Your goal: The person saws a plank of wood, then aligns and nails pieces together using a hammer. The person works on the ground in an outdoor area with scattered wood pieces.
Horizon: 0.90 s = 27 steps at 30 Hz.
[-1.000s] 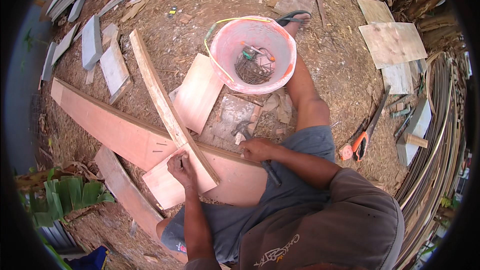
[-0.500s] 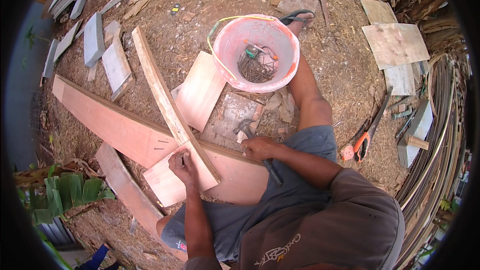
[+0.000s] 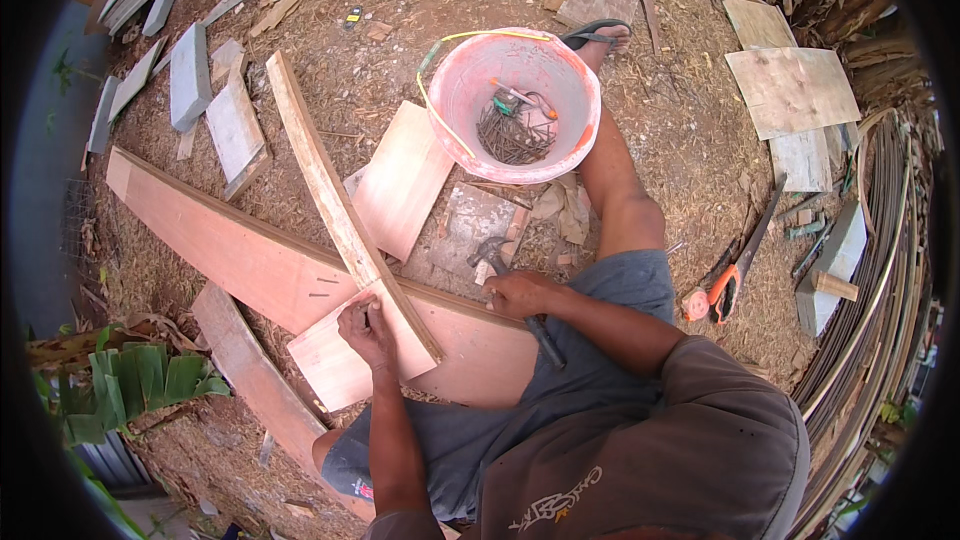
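Note:
My right hand (image 3: 522, 295) is wrapped round a claw hammer (image 3: 548, 343), whose head sticks out past the fist and whose handle end lies over my thigh. My left hand (image 3: 368, 332) rests with bent, pinched fingers on a small pale plywood piece (image 3: 328, 368); whatever they hold is too small to make out. Along that piece's right side runs a long wooden batten (image 3: 325, 178), crossing over a wide pinkish board (image 3: 205, 225). Several loose nails (image 3: 323, 286) lie on the board, left of the batten.
Ahead stands a pink bucket (image 3: 446, 125) holding nails and small tools. Beside it lie a plywood panel (image 3: 405, 180) and a stained board (image 3: 470, 223). An orange-handled handsaw (image 3: 735, 278) rests at right, near long stacked strips (image 3: 880, 270). Grey-white offcuts (image 3: 188, 78) lie far left.

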{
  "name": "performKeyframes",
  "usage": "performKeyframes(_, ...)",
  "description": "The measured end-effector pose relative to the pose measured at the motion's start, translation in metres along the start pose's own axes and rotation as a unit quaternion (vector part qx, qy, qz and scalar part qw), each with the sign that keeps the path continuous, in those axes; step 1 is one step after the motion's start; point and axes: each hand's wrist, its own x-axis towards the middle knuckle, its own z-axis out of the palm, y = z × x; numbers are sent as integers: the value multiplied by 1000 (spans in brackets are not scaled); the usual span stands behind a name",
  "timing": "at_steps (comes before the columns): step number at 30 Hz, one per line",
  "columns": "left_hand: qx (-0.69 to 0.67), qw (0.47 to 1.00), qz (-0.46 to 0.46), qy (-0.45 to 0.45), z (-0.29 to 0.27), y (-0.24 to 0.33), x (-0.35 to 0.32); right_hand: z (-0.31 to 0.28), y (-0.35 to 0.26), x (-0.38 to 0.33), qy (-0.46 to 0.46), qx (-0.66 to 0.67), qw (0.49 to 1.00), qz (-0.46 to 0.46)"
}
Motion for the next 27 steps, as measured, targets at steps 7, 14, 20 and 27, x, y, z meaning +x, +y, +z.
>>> performKeyframes(7, -9, 1000, 1, 0, 0, 5, 1, -3, -3, -2, 6, 8, 1000, -8)
performKeyframes(14, 13, 1000, 18, 7, 1, 4, 2, 2, 4, 2, 15, 9, 1000, -25)
performKeyframes(20, 14, 1000, 13, 2, 1, 5, 2, 5, 6, 3, 22, 6, 999, -26)
performKeyframes(27, 31, 999, 8, -14, 0, 1, 0, 3, 4, 2, 18, 16, 999, -22)
